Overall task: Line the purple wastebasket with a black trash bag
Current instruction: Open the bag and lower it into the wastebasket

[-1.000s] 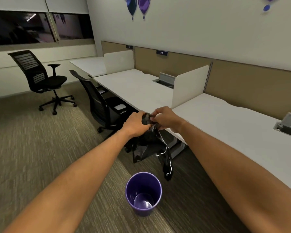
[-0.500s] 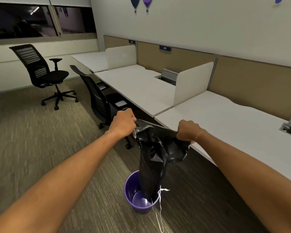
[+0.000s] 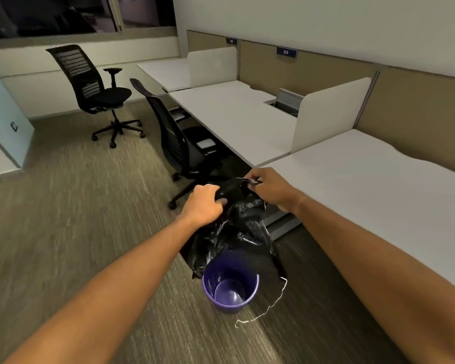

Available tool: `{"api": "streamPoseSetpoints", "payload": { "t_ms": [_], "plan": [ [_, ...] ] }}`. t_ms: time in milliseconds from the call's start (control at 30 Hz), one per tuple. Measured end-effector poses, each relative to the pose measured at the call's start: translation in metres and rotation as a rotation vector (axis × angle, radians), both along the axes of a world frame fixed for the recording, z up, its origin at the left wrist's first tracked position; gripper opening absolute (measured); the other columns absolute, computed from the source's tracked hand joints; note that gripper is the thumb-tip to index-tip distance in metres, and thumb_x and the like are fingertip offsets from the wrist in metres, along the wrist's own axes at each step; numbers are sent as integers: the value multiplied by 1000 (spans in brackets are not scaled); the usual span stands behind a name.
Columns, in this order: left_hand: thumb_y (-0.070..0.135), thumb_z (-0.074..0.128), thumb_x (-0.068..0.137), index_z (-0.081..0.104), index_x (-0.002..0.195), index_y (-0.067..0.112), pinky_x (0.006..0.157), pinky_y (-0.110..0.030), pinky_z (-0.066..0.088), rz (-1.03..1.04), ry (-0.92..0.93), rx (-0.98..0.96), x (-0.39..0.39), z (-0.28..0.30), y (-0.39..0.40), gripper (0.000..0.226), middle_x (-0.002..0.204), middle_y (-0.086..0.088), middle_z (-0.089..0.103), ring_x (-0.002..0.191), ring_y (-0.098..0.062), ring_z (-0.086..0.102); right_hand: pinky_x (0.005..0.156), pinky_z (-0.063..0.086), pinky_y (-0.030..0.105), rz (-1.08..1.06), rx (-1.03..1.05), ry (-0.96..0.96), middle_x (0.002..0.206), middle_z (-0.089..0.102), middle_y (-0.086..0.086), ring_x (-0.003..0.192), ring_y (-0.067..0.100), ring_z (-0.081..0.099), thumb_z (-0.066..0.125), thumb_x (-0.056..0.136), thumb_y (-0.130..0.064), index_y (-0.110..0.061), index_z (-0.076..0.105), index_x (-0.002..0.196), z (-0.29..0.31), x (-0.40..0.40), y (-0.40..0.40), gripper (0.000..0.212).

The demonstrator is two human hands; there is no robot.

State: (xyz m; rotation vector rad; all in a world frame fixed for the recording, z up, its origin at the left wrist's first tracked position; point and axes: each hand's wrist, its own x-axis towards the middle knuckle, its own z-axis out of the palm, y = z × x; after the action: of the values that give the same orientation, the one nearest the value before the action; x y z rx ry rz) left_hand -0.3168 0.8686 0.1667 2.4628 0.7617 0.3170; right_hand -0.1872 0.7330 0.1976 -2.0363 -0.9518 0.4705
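**Both hands on the bag, above the bin**

Now, going from left to right: the left hand (image 3: 204,204) is curled closed, its fingers bunched into the upper part of the black trash bag (image 3: 238,229), knuckles facing the camera. Just to its right and a little farther away, the right hand (image 3: 269,189) pinches the topmost edge of the same bag between thumb and fingertips, the remaining fingers bent in. The two hands sit close together with only a short fold of plastic between them.

From that grip the bag hangs down, crumpled and glossy, with pale printed marks on one panel that are too small to read. Its lower end spreads out and drapes across the far rim of the purple wastebasket (image 3: 230,287); whether any of it reaches inside is hard to judge from this angle. A thin white string (image 3: 267,308) trails from the bag's right side and loops onto the carpet floor (image 3: 76,219).

The wastebasket stands upright on the floor, below the hands and nearer the camera, its interior showing bare purple down to the round bottom. To the right runs the white worktop (image 3: 365,179), its front corner near the right hand.
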Motion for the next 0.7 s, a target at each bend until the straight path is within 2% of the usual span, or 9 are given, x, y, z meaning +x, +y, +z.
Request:
{"api": "streamPoseSetpoints", "payload": {
  "t_ms": [67, 133, 200, 267, 333, 367, 500, 600, 700],
  "plan": [
    [13, 62, 79, 64, 82, 14, 73, -36, 52, 129, -11, -21, 0, -7, 3, 4, 92, -15, 67, 92, -38, 65, 56, 45, 20, -22, -9, -90, 76, 64, -4, 69, 11, 59, 74, 84, -18, -18, 70, 90, -10, 10, 0, 7],
    [4, 56, 73, 63, 80, 13, 75, -38, 53, 210, -4, -37, 0, -14, 8, 13, 95, -17, 67, 92, -39, 63, 60, 50, 24, -16, -160, -164, 79, 67, -3, 72, 12, 62, 81, 75, -22, -19, 72, 89, -24, 26, -3, 17],
    [3, 54, 74, 65, 88, 8, 75, -38, 51, 268, 19, -5, -2, -22, 15, 19, 96, -18, 66, 92, -40, 62, 70, 57, 37, 9, -421, -298, 83, 70, 5, 78, 21, 65, 76, 76, -16, -11, 72, 91, -40, 35, -7, 16],
    [1, 53, 74, 64, 91, 7, 73, -38, 48, 302, 31, 3, -3, -33, 22, 22, 96, -19, 66, 91, -40, 61, 64, 57, 39, -53, -571, -366, 79, 67, 10, 75, 26, 64, 66, 76, -15, -8, 66, 86, -56, 41, -11, 12],
    [0, 50, 73, 62, 91, 8, 70, -37, 48, 318, 44, -17, -4, -44, 27, 23, 96, -19, 65, 91, -39, 61, 53, 47, 32, -135, -591, -292, 73, 62, 8, 68, 25, 60, 59, 75, -19, -10, 58, 76, -72, 45, -11, 9],
    [0, 49, 73, 60, 91, 8, 69, -37, 47, 323, 50, -33, -4, -50, 30, 23, 97, -18, 65, 90, -39, 60, 54, 46, 31, -185, -560, -201, 73, 61, 8, 67, 24, 59, 57, 77, -20, -10, 57, 76, -79, 47, -8, 10],
    [2, 49, 76, 57, 92, 8, 72, -40, 51, 331, 85, -85, 0, -67, 47, 19, 98, -18, 63, 90, -39, 61, 73, 60, 41, -498, -247, 432, 95, 63, 18, 87, 31, 64, 48, 87, -9, -5, 60, 93, -106, 55, 12, 14],
    [1, 50, 78, 56, 94, 7, 75, -41, 52, 310, 99, -118, 7, -82, 67, 19, 98, -19, 62, 91, -39, 60, 56, 53, 32, -626, -147, 482, 99, 61, 16, 85, 26, 60, 51, 89, -2, -5, 64, 96, -126, 60, 28, 15],
    [-2, 48, 78, 54, 94, 7, 65, -37, 49, 276, 100, -144, 17, -101, 86, 19, 92, -14, 59, 84, -34, 58, 53, 46, 30, -678, -161, 393, 90, 62, 14, 76, 23, 57, 48, 87, -1, -2, 70, 90, -145, 64, 38, 23]
  ]
}}
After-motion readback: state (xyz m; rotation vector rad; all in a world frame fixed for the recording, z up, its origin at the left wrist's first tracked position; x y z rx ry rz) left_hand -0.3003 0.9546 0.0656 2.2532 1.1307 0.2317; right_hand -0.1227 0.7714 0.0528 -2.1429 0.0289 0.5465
